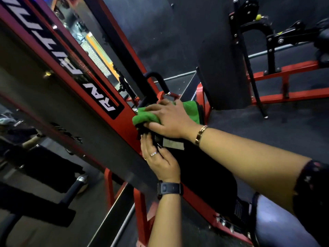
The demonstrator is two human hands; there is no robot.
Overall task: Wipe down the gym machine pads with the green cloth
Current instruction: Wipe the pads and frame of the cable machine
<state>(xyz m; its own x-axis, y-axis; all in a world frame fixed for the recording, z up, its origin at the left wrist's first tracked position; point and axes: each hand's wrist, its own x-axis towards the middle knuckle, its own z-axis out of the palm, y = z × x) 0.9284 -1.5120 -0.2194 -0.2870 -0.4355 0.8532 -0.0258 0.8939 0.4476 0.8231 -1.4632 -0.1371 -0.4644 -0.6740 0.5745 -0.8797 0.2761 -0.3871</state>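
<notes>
A black machine pad [199, 168] runs along the red frame in the middle of the view. At its far end lies the green cloth [145, 117], bunched up, with my right hand [170, 120] pressed flat on top of it, fingers spread. My left hand [158, 157] rests against the near edge of the pad just below, fingers wrapped on the pad's side by a grey label [173, 144]. The part of the pad under the cloth is hidden.
A red machine frame [124, 111] with white lettering stands directly left of the pad. A curved black handle [158, 80] rises behind the cloth. A dark upright pad [222, 59] and another red and black machine [284, 81] stand at the back right. Dark floor surrounds it all.
</notes>
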